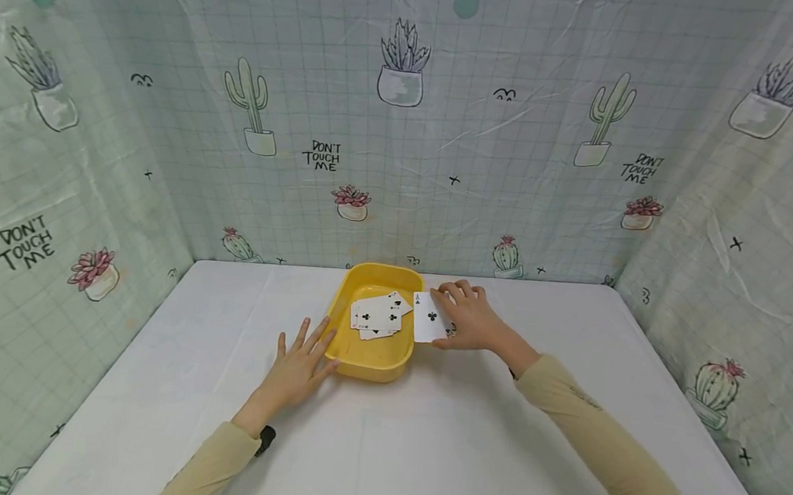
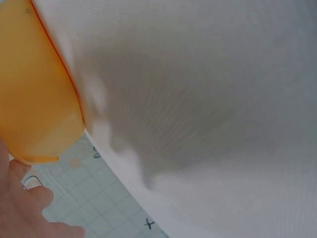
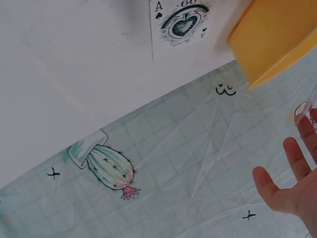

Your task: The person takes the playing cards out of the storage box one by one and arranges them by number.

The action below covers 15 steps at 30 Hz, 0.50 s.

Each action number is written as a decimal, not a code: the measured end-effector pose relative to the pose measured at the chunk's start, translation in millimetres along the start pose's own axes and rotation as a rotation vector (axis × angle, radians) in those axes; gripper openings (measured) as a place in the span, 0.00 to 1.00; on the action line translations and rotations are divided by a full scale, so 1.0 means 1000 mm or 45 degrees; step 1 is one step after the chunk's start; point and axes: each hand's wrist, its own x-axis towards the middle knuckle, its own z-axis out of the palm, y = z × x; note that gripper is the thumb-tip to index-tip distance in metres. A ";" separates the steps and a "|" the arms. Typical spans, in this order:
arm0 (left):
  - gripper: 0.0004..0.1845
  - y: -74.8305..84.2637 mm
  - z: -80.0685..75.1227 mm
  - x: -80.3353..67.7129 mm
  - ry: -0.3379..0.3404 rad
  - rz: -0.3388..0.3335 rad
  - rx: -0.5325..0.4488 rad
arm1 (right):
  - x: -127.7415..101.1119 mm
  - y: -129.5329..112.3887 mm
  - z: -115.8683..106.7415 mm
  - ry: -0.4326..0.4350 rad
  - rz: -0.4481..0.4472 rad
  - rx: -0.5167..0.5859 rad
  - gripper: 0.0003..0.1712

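A yellow tray (image 1: 367,359) stands mid-table with several face-up playing cards (image 1: 379,314) in it. A black ace (image 1: 430,317) lies face up on the white table just right of the tray's rim, and the right wrist view shows this ace (image 3: 179,24) flat beside the tray (image 3: 270,42). My right hand (image 1: 470,317) sits over the ace's right edge with curled fingers (image 3: 292,181). It pinches a thin card whose edge (image 3: 309,106) shows at the fingertips. My left hand (image 1: 297,365) lies flat on the table, its fingers touching the tray's front left corner (image 2: 37,94).
The white table (image 1: 435,447) is walled on three sides by a cactus-print curtain (image 1: 407,123). Bare tabletop lies in front of the tray and on both sides of it. A black band (image 1: 266,439) sits at my left wrist.
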 end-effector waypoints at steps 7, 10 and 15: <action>0.33 0.000 0.000 0.000 -0.012 0.005 0.002 | -0.014 0.016 0.006 0.030 0.017 0.017 0.50; 0.33 0.000 0.001 0.001 -0.012 0.005 -0.003 | -0.019 0.024 0.010 0.023 0.037 0.006 0.50; 0.33 0.000 0.000 0.000 -0.015 -0.001 0.000 | -0.026 0.035 0.016 0.043 0.053 -0.027 0.50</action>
